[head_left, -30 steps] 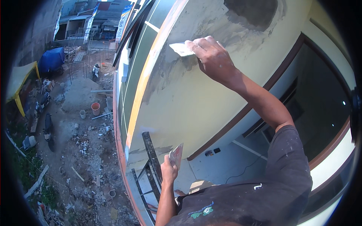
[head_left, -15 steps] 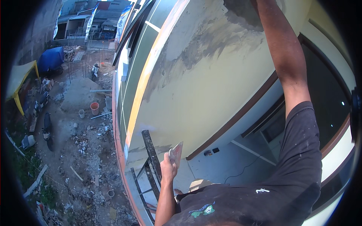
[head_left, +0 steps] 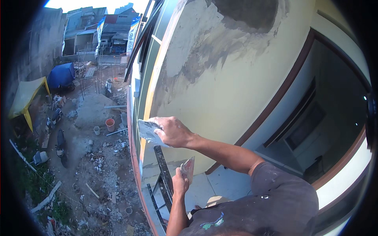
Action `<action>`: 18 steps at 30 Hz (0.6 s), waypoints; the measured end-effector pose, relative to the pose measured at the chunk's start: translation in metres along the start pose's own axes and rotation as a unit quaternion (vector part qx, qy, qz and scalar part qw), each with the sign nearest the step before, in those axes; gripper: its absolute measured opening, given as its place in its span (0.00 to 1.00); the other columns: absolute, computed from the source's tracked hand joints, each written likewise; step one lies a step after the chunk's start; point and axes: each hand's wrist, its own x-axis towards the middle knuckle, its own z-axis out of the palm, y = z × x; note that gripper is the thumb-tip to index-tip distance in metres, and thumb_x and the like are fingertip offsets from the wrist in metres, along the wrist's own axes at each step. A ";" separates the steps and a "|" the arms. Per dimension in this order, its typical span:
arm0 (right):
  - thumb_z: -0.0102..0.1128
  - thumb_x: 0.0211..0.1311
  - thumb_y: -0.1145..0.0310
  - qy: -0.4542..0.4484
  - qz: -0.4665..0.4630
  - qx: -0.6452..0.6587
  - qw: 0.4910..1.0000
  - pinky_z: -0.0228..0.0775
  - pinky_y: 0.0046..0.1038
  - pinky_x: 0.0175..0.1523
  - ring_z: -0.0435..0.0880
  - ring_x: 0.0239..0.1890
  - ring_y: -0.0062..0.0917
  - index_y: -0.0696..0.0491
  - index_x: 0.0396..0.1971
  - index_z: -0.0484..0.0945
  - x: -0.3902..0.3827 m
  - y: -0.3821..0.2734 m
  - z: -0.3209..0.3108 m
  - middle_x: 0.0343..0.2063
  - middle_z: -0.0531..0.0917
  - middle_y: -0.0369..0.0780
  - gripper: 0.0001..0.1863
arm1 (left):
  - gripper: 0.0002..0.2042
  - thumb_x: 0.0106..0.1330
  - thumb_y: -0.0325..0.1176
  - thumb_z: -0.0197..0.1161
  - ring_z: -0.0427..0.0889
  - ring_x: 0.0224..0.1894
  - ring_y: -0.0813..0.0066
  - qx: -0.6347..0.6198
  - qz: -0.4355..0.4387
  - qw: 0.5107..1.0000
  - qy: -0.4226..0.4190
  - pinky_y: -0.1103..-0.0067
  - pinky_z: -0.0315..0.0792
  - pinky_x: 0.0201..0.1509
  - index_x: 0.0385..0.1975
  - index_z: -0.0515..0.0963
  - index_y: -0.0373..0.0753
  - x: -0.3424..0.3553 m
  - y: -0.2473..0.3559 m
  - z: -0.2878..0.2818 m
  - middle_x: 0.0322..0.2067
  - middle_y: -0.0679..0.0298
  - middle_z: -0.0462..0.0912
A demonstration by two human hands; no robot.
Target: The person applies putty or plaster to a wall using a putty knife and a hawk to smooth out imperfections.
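Observation:
My right hand (head_left: 175, 132) is closed around a broad flat putty blade (head_left: 150, 131), smeared with grey-white filler. Its blade lies close to the orange-edged left side of the wall; whether it touches, I cannot tell. Lower down, my left hand (head_left: 180, 182) grips a smaller putty scraper (head_left: 188, 168) with its blade pointing up. Ahead of me the cream wall (head_left: 220, 102) carries a grey smeared patch (head_left: 208, 51) across its upper part. Above that sits a dark, damp-looking round area (head_left: 252, 13).
A black metal ladder (head_left: 163, 173) stands below my hands, beside the ledge edge (head_left: 138, 173). Beyond it, far below, is a rubble yard with a red bucket (head_left: 110, 124), motorbikes and a blue tarpaulin (head_left: 62, 75). A brown-framed opening (head_left: 283, 86) is at the right.
My right arm has come down from the top of the wall to the lower left, bringing its blade into view. The left hand keeps hold of its scraper.

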 end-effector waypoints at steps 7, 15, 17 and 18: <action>0.59 0.58 0.80 0.098 0.194 0.147 0.965 0.75 0.29 0.47 0.84 0.38 0.27 0.58 0.42 0.75 -0.131 0.057 -0.025 0.35 0.84 0.42 0.12 | 0.11 0.61 0.22 0.56 0.80 0.39 0.73 -0.124 -0.115 0.986 0.011 0.73 0.75 0.40 0.43 0.73 0.33 0.003 -0.027 0.000 0.36 0.60 0.81; 0.56 0.58 0.83 0.266 -0.012 0.102 0.959 0.78 0.30 0.47 0.87 0.41 0.32 0.57 0.41 0.76 -0.269 0.110 -0.064 0.38 0.86 0.46 0.11 | 0.21 0.68 0.28 0.47 0.83 0.48 0.54 -0.567 -0.286 0.757 -0.151 0.63 0.81 0.52 0.59 0.61 0.24 0.022 0.032 0.053 0.52 0.44 0.76; 0.56 0.56 0.85 0.259 -0.036 0.064 0.963 0.78 0.32 0.49 0.86 0.42 0.35 0.57 0.41 0.78 -0.304 0.122 -0.069 0.39 0.86 0.47 0.13 | 0.20 0.68 0.29 0.47 0.84 0.46 0.55 -0.558 -0.325 0.748 -0.155 0.64 0.81 0.51 0.57 0.63 0.24 0.018 0.067 0.076 0.49 0.44 0.78; 0.55 0.54 0.88 0.245 -0.065 0.018 0.967 0.79 0.33 0.51 0.86 0.44 0.37 0.58 0.41 0.80 -0.325 0.130 -0.072 0.39 0.86 0.48 0.15 | 0.19 0.68 0.29 0.46 0.85 0.45 0.57 -0.557 -0.358 0.732 -0.160 0.66 0.81 0.50 0.55 0.65 0.23 0.013 0.079 0.091 0.47 0.44 0.79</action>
